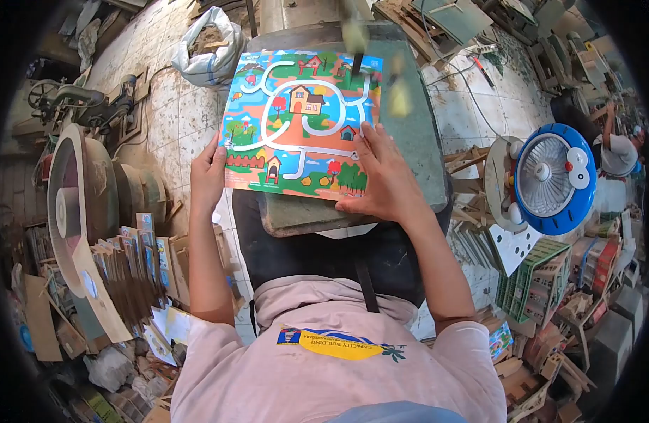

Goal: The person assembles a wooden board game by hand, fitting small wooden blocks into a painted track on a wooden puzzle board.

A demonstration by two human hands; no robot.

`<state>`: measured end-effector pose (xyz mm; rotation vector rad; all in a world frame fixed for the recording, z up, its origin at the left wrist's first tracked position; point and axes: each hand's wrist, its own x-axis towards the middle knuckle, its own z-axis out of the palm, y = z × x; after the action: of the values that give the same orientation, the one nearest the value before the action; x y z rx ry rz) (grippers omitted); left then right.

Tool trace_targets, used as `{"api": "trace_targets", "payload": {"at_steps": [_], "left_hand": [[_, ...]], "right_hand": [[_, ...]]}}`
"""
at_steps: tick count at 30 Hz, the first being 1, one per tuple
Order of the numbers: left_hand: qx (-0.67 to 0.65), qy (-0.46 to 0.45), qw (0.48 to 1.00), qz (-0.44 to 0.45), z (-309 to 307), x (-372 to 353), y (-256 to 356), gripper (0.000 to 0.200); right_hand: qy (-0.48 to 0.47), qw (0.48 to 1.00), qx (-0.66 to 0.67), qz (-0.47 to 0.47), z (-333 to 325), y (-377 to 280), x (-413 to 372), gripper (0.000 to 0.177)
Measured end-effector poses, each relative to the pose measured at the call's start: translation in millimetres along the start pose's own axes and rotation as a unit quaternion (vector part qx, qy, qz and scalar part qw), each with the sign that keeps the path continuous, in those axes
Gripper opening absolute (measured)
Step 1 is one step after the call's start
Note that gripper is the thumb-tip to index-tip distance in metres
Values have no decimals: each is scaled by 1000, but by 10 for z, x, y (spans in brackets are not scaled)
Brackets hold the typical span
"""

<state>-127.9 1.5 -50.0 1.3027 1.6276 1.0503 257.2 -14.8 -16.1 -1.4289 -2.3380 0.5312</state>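
View from above, over a person in a pink shirt point(324, 366), both bare forearms reaching forward.

The left hand point(208, 175) clasps the left edge of 1 colourful printed square board point(296, 127), fingers curled about that edge. The right hand point(382, 180) lies open and flat, palm down and fingers spread, on the board's near right corner, gripping nothing.

The board shows little houses, trees and white winding roads. It lies flat on 1 grey-green metal machine table point(416, 134). Its left edge overhangs the table's left side, above pale tiled floor point(169, 120). A strip of bare table shows at the near edge and a wider one to the right. 1 thin dark upright blade point(356, 65) stands at the board's far edge.

Left of the person, a packed row of thin cut panels point(130, 275) crowds close. To the right sit 1 green plastic crate point(532, 282) and 1 round blue-and-white fan point(554, 180).

Farther off, 1 white sack point(211, 49) sits on the floor at far left. Another person point(617, 151) is at far right.
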Motion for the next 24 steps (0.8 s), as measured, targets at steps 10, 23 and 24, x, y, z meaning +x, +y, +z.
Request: {"api": "trace_targets", "payload": {"at_steps": [10, 23, 24], "left_hand": [[-27, 6, 999, -25, 82, -148, 107, 48], [-16, 8, 998, -68, 112, -359, 119, 49], [-15, 9, 999, -49, 128, -382, 109, 50]], "right_hand": [[-15, 1000, -3, -21, -52, 156, 55, 125], [-50, 997, -37, -41, -182, 314, 166, 126], [-49, 997, -36, -41, -216, 334, 179, 126]]}}
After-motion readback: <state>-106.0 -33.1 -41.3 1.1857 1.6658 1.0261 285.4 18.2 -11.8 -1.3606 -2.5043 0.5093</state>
